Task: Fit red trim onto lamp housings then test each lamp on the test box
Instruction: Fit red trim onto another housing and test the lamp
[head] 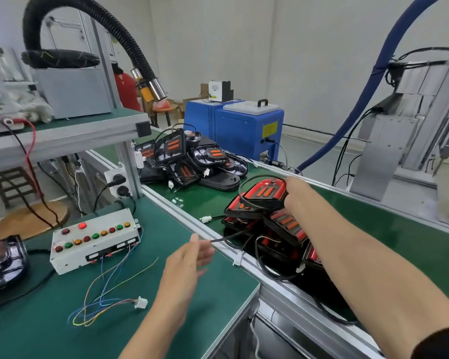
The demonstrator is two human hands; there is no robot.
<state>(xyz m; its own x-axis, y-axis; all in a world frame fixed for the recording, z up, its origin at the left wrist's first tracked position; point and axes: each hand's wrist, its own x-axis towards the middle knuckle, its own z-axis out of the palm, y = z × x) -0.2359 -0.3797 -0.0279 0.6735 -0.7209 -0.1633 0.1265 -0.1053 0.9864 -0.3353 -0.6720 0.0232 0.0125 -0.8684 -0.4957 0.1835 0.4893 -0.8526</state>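
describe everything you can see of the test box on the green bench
The test box is a long off-white case, seemingly metal, lying at an angle on the green bench. Its top carries round red, green and amber indicator lamps; one red lamp glows. Dark sockets line its front face, and thin coloured wires trail from there to a white connector. Neither hand touches it.

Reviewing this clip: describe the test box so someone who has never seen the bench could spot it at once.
Start at the green bench mat on the left, beside the conveyor belt. The test box is the pale metal box lying there, ahead of the left hand. Nothing else nearby has its rows of red, green and amber round lamps, one red lit, with thin coloured wires trailing from its front.
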